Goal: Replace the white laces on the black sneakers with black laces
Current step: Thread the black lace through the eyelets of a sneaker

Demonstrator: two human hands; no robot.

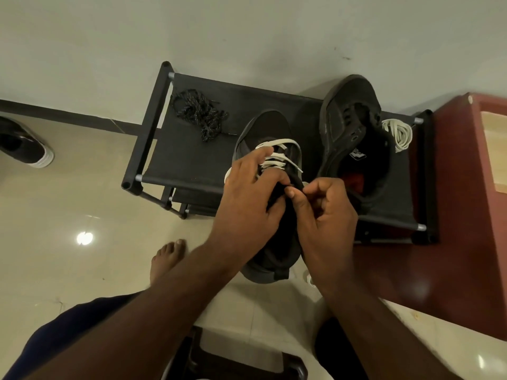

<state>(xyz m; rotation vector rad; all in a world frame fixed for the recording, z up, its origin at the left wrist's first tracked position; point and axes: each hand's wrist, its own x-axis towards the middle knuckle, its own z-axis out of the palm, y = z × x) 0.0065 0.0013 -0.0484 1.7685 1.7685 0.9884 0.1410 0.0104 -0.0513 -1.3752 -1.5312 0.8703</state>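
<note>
A black sneaker (pixel 267 127) with a white lace (pixel 277 156) threaded through it overhangs the front edge of a black fabric shoe rack (pixel 192 157). My left hand (pixel 247 198) grips that sneaker over its tongue, fingers among the white lacing. My right hand (pixel 323 212) pinches something dark at the sneaker's upper eyelets; what it pinches is hidden. A second black sneaker (pixel 354 124) without a lace lies on the rack to the right. A loose white lace (pixel 399 133) is piled beside it. A bundle of black laces (pixel 201 113) lies on the rack's left part.
A maroon cabinet (pixel 452 204) stands right of the rack. Another dark shoe with a white sole (pixel 24 145) sits on the tiled floor at far left. My bare foot (pixel 166 259) and a dark stool (pixel 238 360) are below, near my knees.
</note>
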